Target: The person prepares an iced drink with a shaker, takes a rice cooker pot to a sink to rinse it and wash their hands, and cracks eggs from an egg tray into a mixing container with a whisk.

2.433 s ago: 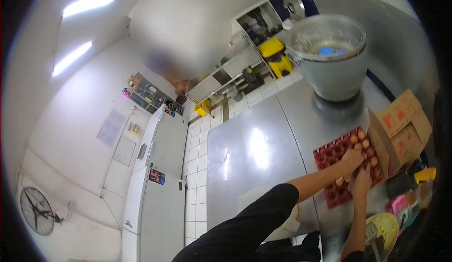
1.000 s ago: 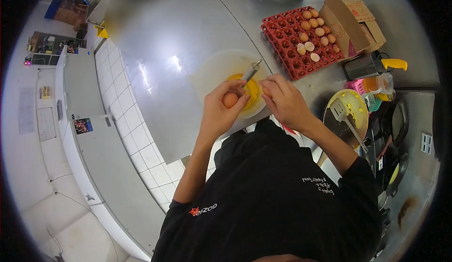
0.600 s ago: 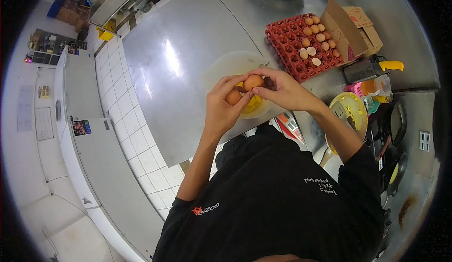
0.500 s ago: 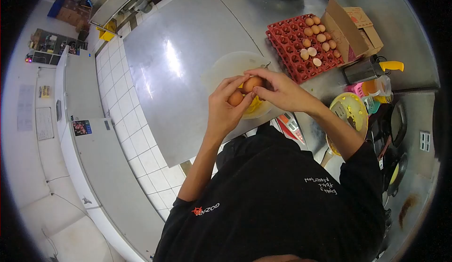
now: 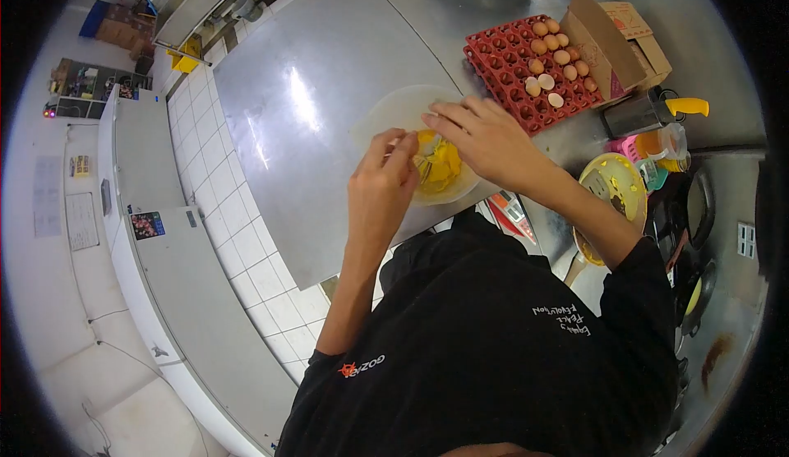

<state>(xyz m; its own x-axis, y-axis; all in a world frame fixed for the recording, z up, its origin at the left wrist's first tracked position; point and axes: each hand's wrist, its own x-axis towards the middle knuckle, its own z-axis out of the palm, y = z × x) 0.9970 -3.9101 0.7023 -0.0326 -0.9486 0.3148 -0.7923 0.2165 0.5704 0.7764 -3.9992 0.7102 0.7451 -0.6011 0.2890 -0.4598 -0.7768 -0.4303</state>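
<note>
- Currently, bowl [image 5: 403,108] (round, pale, see-through) sits on metal table [image 5: 279,169], close to the edge nearest the person. Mouth faces up; round, so long axis n/a.
- Contents: yellow egg [image 5: 445,169], pooled at the bowl's near side, btwn & below the hands.
- Whisk [image 5: 426,161]: part of wire end obs. in egg; handle hidden, approx. behind R hand. Exact direction of long axis can't be confirmed.
- L hand [image 5: 380,179]: over bowl's L side, back of hand to camera. Fingers bent & bunched, tips close tog. Whether it grips anything: can't tell, palm hidden.
- R hand [image 5: 491,143]: over bowl's R side. Fingers long, slightly arched, pointing L across bowl; thumb hidden. Contents of grasp, if any: can't tell.
- Hands near each other, narrow gap btwn fingertips.
- Egg tray [image 5: 501,66] (red): flat on table, beyond & R of bowl; set at a slant, sides running upper L to lower R. Whole eggs [image 5: 561,57] mostly along R part; broken shells [image 5: 546,82] nearer the middle, some hollow side up.
- Cardboard box [image 5: 604,42]: just beside tray's R side, flap raised.
- Yellow pan [image 5: 629,173]: R of bowl, partly behind R forearm; egg scraps inside. Pan handle [image 5: 575,270] points twd person.
</note>
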